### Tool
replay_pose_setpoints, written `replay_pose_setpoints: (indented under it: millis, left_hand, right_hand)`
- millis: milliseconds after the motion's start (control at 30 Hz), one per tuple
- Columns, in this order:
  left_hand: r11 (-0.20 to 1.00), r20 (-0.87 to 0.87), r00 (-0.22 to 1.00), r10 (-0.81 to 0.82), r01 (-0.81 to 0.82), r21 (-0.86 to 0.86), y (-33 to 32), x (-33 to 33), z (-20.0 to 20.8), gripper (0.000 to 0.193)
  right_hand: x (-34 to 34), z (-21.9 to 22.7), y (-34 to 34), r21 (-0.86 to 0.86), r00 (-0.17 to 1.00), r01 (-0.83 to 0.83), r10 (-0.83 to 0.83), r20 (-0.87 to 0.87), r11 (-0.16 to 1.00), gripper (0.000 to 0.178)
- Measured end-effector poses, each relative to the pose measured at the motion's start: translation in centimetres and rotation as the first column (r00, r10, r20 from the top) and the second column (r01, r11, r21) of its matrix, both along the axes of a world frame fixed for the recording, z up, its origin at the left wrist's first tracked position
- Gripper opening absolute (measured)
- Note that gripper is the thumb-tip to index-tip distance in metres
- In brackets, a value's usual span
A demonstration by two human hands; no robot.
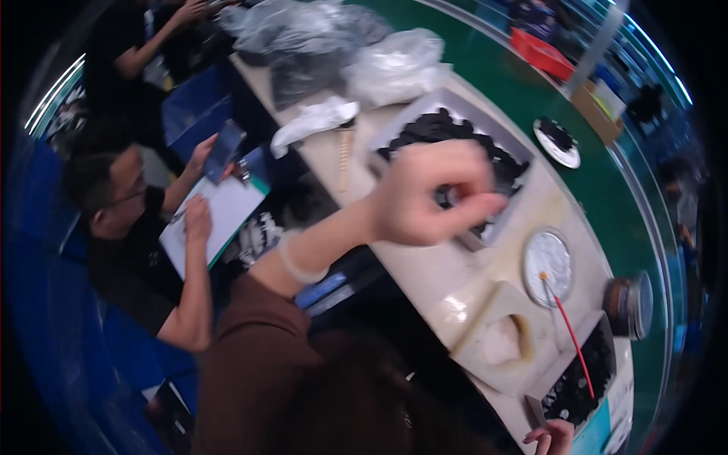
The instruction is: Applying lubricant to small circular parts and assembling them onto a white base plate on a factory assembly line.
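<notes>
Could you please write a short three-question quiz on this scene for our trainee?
1. True or false: in this view, the left hand appears in front of the large tray of black pieces.
2. Multiple choice: what colour is the thin stick with one end at the round dish?
A) Green
B) Red
C) White
3. Open: which container is the right hand beside?

Key:
1. True.
2. B.
3. The small tray at the lower right.
</notes>
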State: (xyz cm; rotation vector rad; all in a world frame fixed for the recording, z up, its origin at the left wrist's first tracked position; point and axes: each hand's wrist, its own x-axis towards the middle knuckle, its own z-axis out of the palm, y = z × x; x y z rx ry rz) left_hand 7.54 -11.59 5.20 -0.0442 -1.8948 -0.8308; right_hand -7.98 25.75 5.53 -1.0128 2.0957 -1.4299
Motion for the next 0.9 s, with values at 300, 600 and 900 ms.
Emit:
replay_pose_setpoints:
  millis: [300, 600, 900]
  left_hand:
    - [0.183, 0.881, 0.35, 0.318, -0.934, 0.306, 0.9, 21.8, -30.9, 0.03]
    - [0.609, 0.954, -0.298, 0.009, -0.756, -0.242, -0.2, 25.8, -40.5, 0.032]
    - [0.485, 0.808, -0.583, -0.086, -0.733, -0.477, 1.1, 30.4, -47.3, 0.029]
  right_hand:
    - [2.4, 1.8, -3.7, 0.139, 0.971, -0.237, 0.236, 0.024, 0.961, 0.015]
    - [2.4, 1.4, -4.8, 0.187, 0.951, -0.308, 0.3, 0.07, 0.933, 0.015]
    - [2.1, 1.2, -5.0, 0.229, 0.957, -0.291, 0.277, 0.092, 0.929, 0.015]
